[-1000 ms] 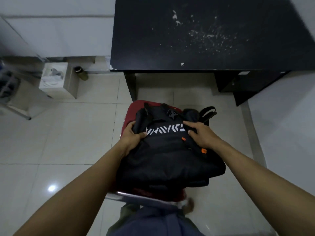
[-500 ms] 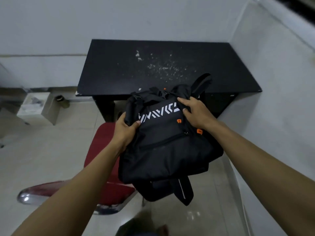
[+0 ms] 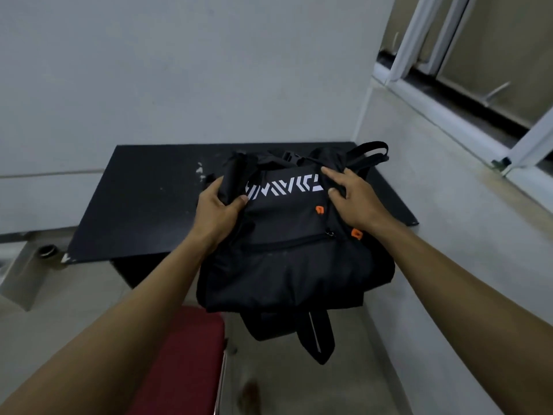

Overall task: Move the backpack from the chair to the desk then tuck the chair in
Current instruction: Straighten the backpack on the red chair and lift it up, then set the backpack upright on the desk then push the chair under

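A black backpack with white lettering and orange zip pulls hangs in the air, its top over the right part of the black desk and its bottom past the desk's front edge. My left hand grips its upper left side. My right hand holds its upper right side, fingers spread over the fabric. Its straps dangle below. The red chair seat sits low in view, under my left forearm, with nothing on it.
The desk stands in a corner, with a grey wall behind and a wall with a window to the right. White specks mark the desk top. A small dark container stands on the floor to the left of the desk.
Both hands have lifted the backpack off the chair and carried it up and forward over the desk's right part. The view has tilted upward, so the chair now sits lower in frame.
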